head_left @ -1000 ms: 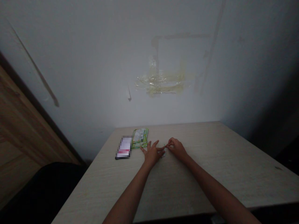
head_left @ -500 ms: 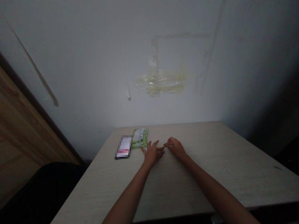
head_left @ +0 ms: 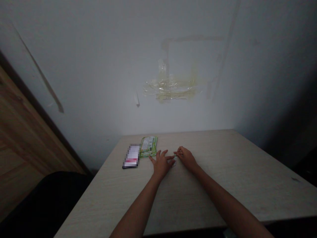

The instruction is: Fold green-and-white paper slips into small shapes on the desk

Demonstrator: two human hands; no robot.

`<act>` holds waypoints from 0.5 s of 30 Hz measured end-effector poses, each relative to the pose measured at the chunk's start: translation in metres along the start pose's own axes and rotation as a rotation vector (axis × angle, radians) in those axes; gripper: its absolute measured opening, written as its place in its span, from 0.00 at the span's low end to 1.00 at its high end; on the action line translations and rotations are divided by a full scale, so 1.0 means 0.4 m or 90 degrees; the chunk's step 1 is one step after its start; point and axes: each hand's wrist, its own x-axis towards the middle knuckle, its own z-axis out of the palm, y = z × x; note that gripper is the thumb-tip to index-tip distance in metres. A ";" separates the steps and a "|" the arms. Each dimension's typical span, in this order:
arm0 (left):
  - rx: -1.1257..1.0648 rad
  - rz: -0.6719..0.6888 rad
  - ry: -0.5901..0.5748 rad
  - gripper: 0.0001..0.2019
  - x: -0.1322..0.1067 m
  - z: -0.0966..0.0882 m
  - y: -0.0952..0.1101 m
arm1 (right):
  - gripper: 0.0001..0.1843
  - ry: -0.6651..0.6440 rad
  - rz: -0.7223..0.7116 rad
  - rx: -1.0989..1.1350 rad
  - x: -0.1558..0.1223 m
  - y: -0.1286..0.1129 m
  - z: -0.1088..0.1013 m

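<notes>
Between my two hands, near the middle of the table, lies a small pale, thin piece point(head_left: 174, 161) with some green at its top edge. Its kind is too small to make out. My left hand point(head_left: 161, 164) grips its left side between thumb and index finger, the other fingers spread out. At its upper corner my right hand point(head_left: 186, 157) pinches with the fingertips, the remaining fingers curled in. Just left of my left hand lies a stack of green-and-white printed packets point(head_left: 148, 147).
A phone point(head_left: 131, 157), its screen blurred, lies beside the packets at the left. The pale wooden table point(head_left: 223, 155) meets a wall point(head_left: 104, 82) with clear tape point(head_left: 170, 89) on it. Dark fabric point(head_left: 47, 201) is at lower left, next to wooden boards point(head_left: 19, 129).
Both hands keep nearly the same places and grips on the small piece. The whole view has shifted slightly; the packets and phone stay put.
</notes>
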 end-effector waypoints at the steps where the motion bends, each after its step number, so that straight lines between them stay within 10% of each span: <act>1: 0.007 -0.002 0.008 0.13 -0.001 0.001 0.002 | 0.04 -0.001 0.008 0.024 -0.001 0.002 -0.002; 15: 0.046 -0.014 0.017 0.15 0.002 -0.004 -0.002 | 0.13 -0.040 0.031 0.150 -0.006 0.024 -0.024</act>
